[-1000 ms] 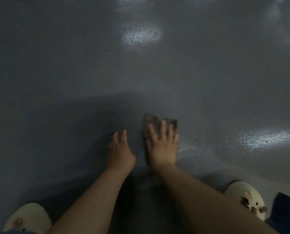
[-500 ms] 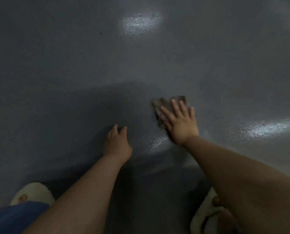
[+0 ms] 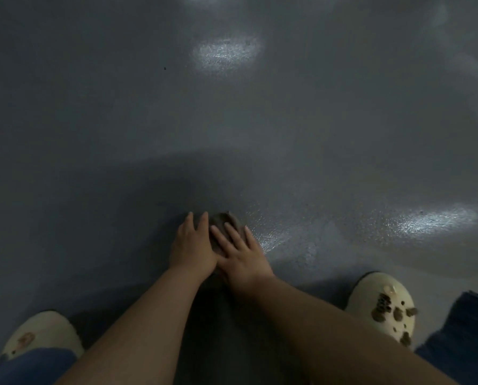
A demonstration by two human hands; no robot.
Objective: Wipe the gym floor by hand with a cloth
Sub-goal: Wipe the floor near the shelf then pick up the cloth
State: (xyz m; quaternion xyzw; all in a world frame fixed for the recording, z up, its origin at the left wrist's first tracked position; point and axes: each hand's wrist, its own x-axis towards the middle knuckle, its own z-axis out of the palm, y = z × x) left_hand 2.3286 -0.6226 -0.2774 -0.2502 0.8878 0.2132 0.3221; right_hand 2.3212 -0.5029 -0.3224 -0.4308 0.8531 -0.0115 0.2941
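Head view, looking down at a dark grey gym floor (image 3: pixel 121 134) with a fine speckled sheen. The right hand (image 3: pixel 240 254) lies flat, palm down, fingers straight and slightly spread, pressing a small dark brown cloth (image 3: pixel 223 220) against the floor; only the cloth's far edge shows beyond the fingertips, bunched rather than spread. The left hand (image 3: pixel 191 245) rests on the floor just beside it, touching the right hand along the thumb side — its fingers extended, holding nothing; whether it also touches the cloth cannot be told in the dim light. Both bare forearms reach in from the lower edge. A cream slipper (image 3: pixel 41 336) sits at lower left, partly covered by blue trouser cloth (image 3: pixel 29 366); a second cream slipper with brown studs (image 3: pixel 385 304) sits at lower right, next to a dark blue trouser leg (image 3: pixel 460 337). Pale patches of reflected light (image 3: pixel 225 52) mark the floor at top centre and at right — the surface just right of the cloth glistens.
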